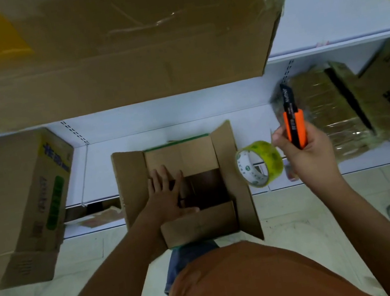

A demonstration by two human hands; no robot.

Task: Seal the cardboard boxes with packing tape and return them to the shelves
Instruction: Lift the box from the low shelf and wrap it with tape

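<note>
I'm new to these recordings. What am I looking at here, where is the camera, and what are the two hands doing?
There is no machine: a person wears one camera on the head, looking down at their own arms. The left hand lies flat, fingers straight, on a flap of the open cardboard box, which rests partly on the low white shelf. The right hand grips an orange utility knife, and a roll of clear packing tape appears to hang from it too. Other boxes sit on the surrounding shelves.
</note>
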